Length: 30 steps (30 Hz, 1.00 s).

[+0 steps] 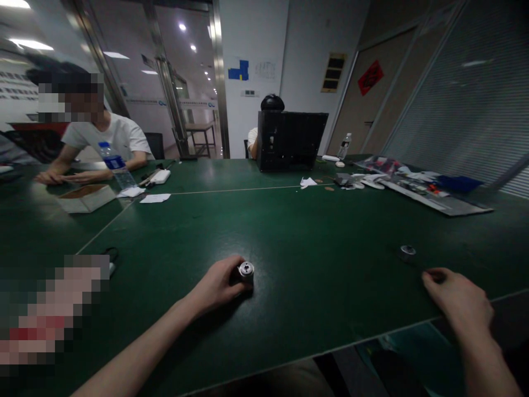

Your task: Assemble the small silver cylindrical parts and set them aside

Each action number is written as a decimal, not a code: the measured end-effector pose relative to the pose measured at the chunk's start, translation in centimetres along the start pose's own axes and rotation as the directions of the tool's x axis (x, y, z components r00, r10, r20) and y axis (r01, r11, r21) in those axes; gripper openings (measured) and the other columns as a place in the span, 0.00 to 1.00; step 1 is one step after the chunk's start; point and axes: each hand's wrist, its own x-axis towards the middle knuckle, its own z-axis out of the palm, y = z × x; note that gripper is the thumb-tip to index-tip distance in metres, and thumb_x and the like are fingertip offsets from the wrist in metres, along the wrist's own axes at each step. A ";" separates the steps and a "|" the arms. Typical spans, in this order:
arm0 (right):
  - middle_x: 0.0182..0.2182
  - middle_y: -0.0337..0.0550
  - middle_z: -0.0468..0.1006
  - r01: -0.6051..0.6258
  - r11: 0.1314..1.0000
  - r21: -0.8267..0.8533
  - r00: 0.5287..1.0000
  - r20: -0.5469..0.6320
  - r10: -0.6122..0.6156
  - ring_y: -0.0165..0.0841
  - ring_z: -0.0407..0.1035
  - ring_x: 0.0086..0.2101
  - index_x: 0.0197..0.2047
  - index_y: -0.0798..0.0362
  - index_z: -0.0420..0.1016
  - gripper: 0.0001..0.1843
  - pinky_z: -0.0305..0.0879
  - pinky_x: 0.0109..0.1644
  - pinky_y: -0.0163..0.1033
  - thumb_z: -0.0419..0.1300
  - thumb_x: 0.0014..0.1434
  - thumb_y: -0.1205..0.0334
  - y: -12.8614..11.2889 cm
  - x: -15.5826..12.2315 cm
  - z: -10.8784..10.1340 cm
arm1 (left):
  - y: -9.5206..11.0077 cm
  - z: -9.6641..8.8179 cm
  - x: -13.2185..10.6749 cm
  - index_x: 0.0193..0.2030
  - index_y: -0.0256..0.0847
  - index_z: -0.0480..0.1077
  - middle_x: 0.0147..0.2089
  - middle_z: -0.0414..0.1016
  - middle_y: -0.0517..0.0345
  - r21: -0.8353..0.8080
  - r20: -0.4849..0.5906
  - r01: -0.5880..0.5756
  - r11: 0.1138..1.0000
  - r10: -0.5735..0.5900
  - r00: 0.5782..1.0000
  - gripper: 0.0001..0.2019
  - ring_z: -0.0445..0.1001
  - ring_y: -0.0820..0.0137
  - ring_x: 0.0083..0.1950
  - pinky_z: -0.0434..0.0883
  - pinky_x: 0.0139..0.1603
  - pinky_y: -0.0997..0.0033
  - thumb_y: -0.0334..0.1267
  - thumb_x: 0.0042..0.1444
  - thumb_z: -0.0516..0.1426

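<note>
A short metal cylinder (246, 271) is held upright in the left hand (217, 286), just above the green bench (264, 231) or resting on it; which of the two cannot be told. The cylinder is gripped from the side by the bent fingers (230, 271), which are pressed together around it. Its top, with a small hole, is left showing, perhaps so that it can be looked at.

The right hand (457, 300) is kept near the front edge of the bench, and nothing is seen in it. Its fingers (432, 277) are bent down loosely, and no pinch is seen. A second metal cylinder (407, 252) is left lying on the bench, near that hand but not touched by it. It seems to be placed there to be within easy reach.

Farther off, a water bottle (113, 165) is placed near a person in a white shirt (103, 135), whose hands are laid on the bench. Another person (271, 102) is seated behind a black computer case (289, 140). Papers (430, 190) are spread at the far right.
</note>
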 end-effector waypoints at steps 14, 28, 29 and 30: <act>0.39 0.53 0.77 0.113 0.972 0.205 0.969 0.193 -0.153 0.45 0.72 0.37 0.42 0.51 0.75 0.23 0.66 0.36 0.44 0.53 0.53 0.44 -4.4 -2.7 -1.0 | 0.0 -0.2 0.0 0.44 0.39 0.66 0.41 0.71 0.55 -0.001 0.011 -0.004 1.000 0.004 1.000 0.14 0.68 0.66 0.39 0.64 0.39 0.70 0.43 0.53 0.58; 0.37 0.45 0.76 0.618 0.596 0.513 0.565 0.236 -0.790 0.34 0.70 0.36 0.39 0.52 0.74 0.12 0.65 0.40 0.37 0.51 0.60 0.58 -17.6 -14.0 -3.4 | -0.3 0.2 0.2 0.42 0.38 0.67 0.39 0.71 0.57 -0.034 -0.003 -0.020 0.999 0.019 1.000 0.13 0.68 0.67 0.38 0.63 0.38 0.72 0.42 0.51 0.59; 0.37 0.44 0.76 0.639 0.533 0.555 0.511 0.212 -0.833 0.33 0.70 0.36 0.39 0.52 0.74 0.11 0.65 0.40 0.36 0.51 0.61 0.60 -19.0 -15.2 -3.6 | -0.3 0.2 0.2 0.42 0.38 0.67 0.39 0.71 0.57 -0.045 -0.001 -0.020 0.999 0.020 1.000 0.13 0.68 0.67 0.38 0.64 0.38 0.72 0.41 0.51 0.60; 0.37 0.43 0.76 0.659 0.471 0.586 0.456 0.187 -0.870 0.33 0.70 0.37 0.39 0.52 0.74 0.11 0.64 0.40 0.35 0.51 0.61 0.61 -20.5 -16.4 -3.7 | -0.2 0.2 0.2 0.42 0.38 0.68 0.39 0.72 0.57 -0.058 0.000 -0.020 0.998 0.020 1.000 0.13 0.69 0.67 0.38 0.64 0.38 0.71 0.41 0.51 0.60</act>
